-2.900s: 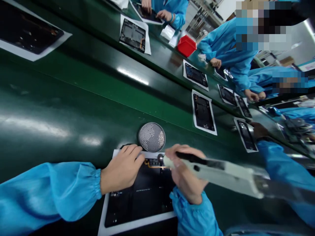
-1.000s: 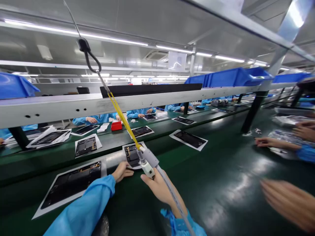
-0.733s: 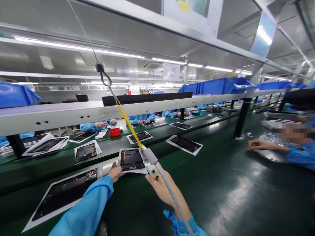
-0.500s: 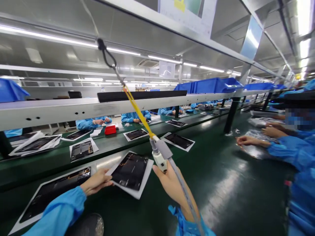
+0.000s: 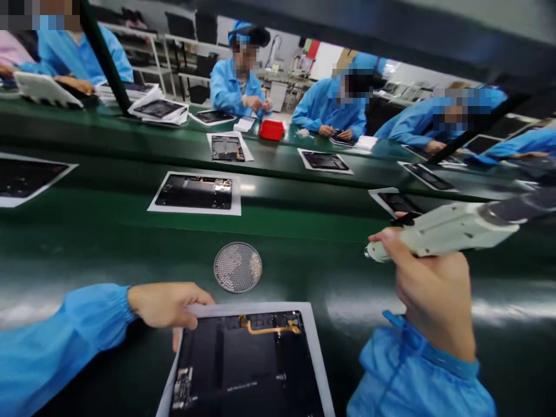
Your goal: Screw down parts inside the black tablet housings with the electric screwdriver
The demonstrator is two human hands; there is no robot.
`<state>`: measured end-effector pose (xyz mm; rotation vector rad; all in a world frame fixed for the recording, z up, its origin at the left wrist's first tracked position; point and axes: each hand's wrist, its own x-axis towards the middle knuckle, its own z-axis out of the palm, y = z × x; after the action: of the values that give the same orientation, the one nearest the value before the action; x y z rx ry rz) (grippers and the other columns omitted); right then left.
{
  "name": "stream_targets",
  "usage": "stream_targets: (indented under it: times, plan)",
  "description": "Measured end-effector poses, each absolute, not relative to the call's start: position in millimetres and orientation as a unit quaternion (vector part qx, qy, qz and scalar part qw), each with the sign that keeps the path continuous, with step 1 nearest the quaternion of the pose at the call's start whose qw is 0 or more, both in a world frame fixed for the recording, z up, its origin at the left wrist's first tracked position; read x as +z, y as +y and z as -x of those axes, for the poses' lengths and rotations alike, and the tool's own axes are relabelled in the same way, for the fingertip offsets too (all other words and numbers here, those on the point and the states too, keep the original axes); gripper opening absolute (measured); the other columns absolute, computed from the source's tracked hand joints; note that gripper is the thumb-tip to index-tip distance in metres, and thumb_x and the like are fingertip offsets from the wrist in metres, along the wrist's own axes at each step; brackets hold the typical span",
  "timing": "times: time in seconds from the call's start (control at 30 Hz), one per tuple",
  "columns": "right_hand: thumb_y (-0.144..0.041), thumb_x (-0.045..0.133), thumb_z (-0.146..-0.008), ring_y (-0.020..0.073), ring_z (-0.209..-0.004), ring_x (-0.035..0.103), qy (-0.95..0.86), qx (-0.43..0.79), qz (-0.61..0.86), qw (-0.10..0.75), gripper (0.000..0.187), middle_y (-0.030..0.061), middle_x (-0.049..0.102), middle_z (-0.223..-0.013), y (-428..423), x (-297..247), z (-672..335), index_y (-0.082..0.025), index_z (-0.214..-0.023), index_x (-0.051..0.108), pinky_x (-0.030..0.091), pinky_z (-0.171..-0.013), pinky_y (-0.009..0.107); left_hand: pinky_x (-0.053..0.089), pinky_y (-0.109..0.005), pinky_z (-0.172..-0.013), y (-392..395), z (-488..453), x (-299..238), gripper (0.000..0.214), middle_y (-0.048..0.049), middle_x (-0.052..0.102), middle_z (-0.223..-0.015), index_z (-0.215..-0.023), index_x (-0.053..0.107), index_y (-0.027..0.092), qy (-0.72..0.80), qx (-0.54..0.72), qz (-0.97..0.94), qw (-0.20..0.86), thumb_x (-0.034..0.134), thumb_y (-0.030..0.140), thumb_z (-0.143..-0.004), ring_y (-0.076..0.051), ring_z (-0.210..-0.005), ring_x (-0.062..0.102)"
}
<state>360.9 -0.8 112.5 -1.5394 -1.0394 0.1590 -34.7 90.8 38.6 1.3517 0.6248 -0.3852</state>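
Item one: black tablet panel (image 5: 243,370) on a white paper sheet, at 6 o'clock at the bottom of the view, lying on the green bench (image 5: 330,272), with a gold flex cable (image 5: 271,328) across its upper part. Item two: left hand (image 5: 167,304), at 8 o'clock, pinching the sheet's upper left corner. Item three: right hand (image 5: 428,284), at 4 o'clock, wrapped around a white electric screwdriver (image 5: 452,231), though the tilted view leaves the tool's type slightly uncertain. The hands are well apart, and the tool's tip is clear of the panel. Also present: perforated metal disc (image 5: 238,267) at 12 o'clock from the panel; second panel (image 5: 193,192) farther on. Step in hand, as judged: panel steadied, tool ready. The next move calls for bringing the tip over the panel.
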Motion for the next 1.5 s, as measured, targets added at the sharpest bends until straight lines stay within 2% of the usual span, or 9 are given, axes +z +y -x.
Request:
stream_targets:
  times: [0.1,0.2,0.3,0.37,0.5,0.73,1.23,1.37,1.5]
  plan:
    - [-0.04,0.085,-0.075,0.0214,-0.084,0.065,-0.436,0.133,0.587,0.669,0.027,0.0033,0.068,-0.088,14.3,108.7,-330.7,-0.02,-0.087,0.07,0.054,-0.087,0.045,0.051,-0.028,-0.06,79.1,37.1,36.6,0.026,-0.003,0.071,-0.09,-0.109,0.068,0.023,0.29,-0.128,-0.765,0.56,0.054,0.02,-0.087,-0.022,-0.074,0.069]
    - [-0.031,0.086,-0.072,0.0179,-0.07,0.064,-0.427,0.191,0.529,0.708,0.036,-0.0017,0.066,-0.072,25.4,104.2,-294.6,-0.02,-0.1,0.067,0.055,-0.079,0.042,0.05,-0.033,-0.069,64.2,30.3,35.1,0.012,-0.0062,0.067,-0.085,-0.091,0.068,0.019,0.256,-0.051,-0.903,0.341,0.056,0.017,-0.087,-0.025,-0.08,0.064]
    - [-0.021,0.082,-0.075,0.0161,-0.064,0.063,-0.433,0.258,0.513,0.695,0.034,-0.0037,0.066,-0.065,29.4,97.4,-256.2,-0.02,-0.103,0.064,0.054,-0.069,0.036,0.048,-0.038,-0.071,49.8,19.6,30.8,0.02,-0.01,0.064,-0.094,-0.099,0.065,0.016,0.24,0.044,-0.953,0.181,0.053,0.008,-0.086,-0.026,-0.082,0.058]
    - [-0.019,0.077,-0.079,0.0149,-0.062,0.063,-0.456,0.304,0.496,0.673,0.027,-0.0043,0.065,-0.065,30.5,91.0,-232.6,-0.022,-0.101,0.063,0.053,-0.066,0.034,0.048,-0.039,-0.07,44.1,13.4,25.6,0.022,-0.0112,0.061,-0.097,-0.1,0.064,0.014,0.227,0.088,-0.962,0.126,0.051,0.005,-0.084,-0.027,-0.083,0.055]
    - [-0.021,0.07,-0.086,0.0142,-0.062,0.063,-0.483,0.343,0.495,0.636,0.018,-0.0055,0.063,-0.066,38.0,73.9,-200.6,-0.025,-0.102,0.061,0.053,-0.063,0.033,0.048,-0.038,-0.068,41.4,6.5,10.8,0.014,-0.0093,0.059,-0.091,-0.088,0.062,0.013,0.176,0.099,-0.971,0.126,0.058,0.004,-0.078,-0.025,-0.08,0.053]
    - [-0.015,0.067,-0.083,0.0141,-0.059,0.06,-0.463,0.37,0.498,0.633,0.018,-0.006,0.061,-0.062,57.1,54.8,-189.7,-0.023,-0.098,0.061,0.052,-0.065,0.036,0.05,-0.036,-0.065,39.1,1.9,-0.3,0.012,-0.008,0.058,-0.084,-0.085,0.062,0.014,0.17,0.144,-0.967,0.122,0.057,0.004,-0.08,-0.023,-0.074,0.051]
    - [-0.018,0.067,-0.086,0.0153,-0.06,0.061,-0.476,0.352,0.528,0.609,0.017,-0.0064,0.057,-0.06,60.2,43.3,-190.6,-0.024,-0.1,0.058,0.052,-0.064,0.035,0.052,-0.036,-0.063,38.6,0.3,2.4,0.014,-0.0071,0.057,-0.081,-0.082,0.061,0.014,0.173,0.161,-0.96,0.15,0.06,0.005,-0.071,-0.023,-0.073,0.053]
    - [-0.016,0.066,-0.086,0.0142,-0.061,0.06,-0.462,0.379,0.517,0.613,0.013,-0.0055,0.059,-0.063,60.3,38.2,-190.9,-0.023,-0.094,0.058,0.05,-0.065,0.034,0.049,-0.035,-0.06,51.0,3.1,9.2,0.012,-0.0065,0.056,-0.083,-0.084,0.058,0.015,0.181,0.153,-0.961,0.145,0.058,0.005,-0.077,-0.023,-0.072,0.053]
    - [-0.014,0.067,-0.086,0.0142,-0.062,0.06,-0.476,0.369,0.508,0.616,0.02,-0.0059,0.06,-0.064,59.5,39.2,-190.2,-0.024,-0.102,0.061,0.051,-0.068,0.035,0.048,-0.037,-0.069,76.6,9.1,13.0,0.017,-0.0114,0.06,-0.096,-0.097,0.061,0.011,0.184,0.155,-0.965,0.101,0.053,0.003,-0.084,-0.025,-0.082,0.055]
